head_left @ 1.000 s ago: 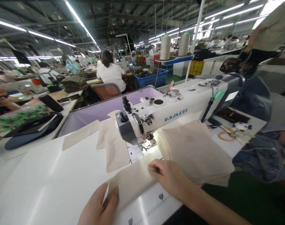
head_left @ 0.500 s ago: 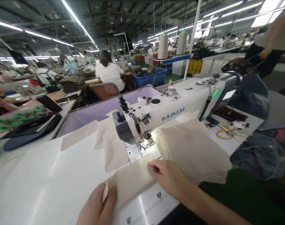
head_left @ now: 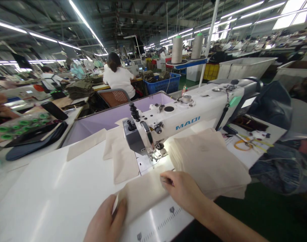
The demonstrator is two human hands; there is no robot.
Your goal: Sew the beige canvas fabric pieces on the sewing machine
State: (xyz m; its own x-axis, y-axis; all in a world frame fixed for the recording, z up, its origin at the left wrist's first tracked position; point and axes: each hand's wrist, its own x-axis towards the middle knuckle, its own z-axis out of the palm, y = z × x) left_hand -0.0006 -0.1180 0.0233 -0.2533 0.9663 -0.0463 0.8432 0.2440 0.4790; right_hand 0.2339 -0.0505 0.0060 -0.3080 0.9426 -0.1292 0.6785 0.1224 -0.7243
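Observation:
A folded beige fabric piece [head_left: 143, 193] lies in front of the sewing machine [head_left: 188, 114], near its lit presser foot [head_left: 159, 154]. My left hand [head_left: 106, 218] pinches the piece's left end between thumb and fingers. At its right end, my right hand [head_left: 182, 188] grips the edge, fingers curled in. The piece is apart from the needle area, on the near side. Right of the needle sits a stack of beige fabric pieces [head_left: 208, 161], partly behind my right hand. More beige pieces [head_left: 124, 161] lie left of the machine head.
Beyond the white table [head_left: 54, 195] is a lilac-lined bin [head_left: 100, 116]. Scissors [head_left: 240, 136] and a yellow tape [head_left: 242, 145] lie at the right. Thread cones [head_left: 177, 49] stand on a blue holder behind. A person in white [head_left: 119, 79] sits ahead, beside a blue basket [head_left: 162, 83].
Both hands keep their grip on the beige piece, almost in the same place. The view has shifted slightly. A person standing at the far right is out of view now.

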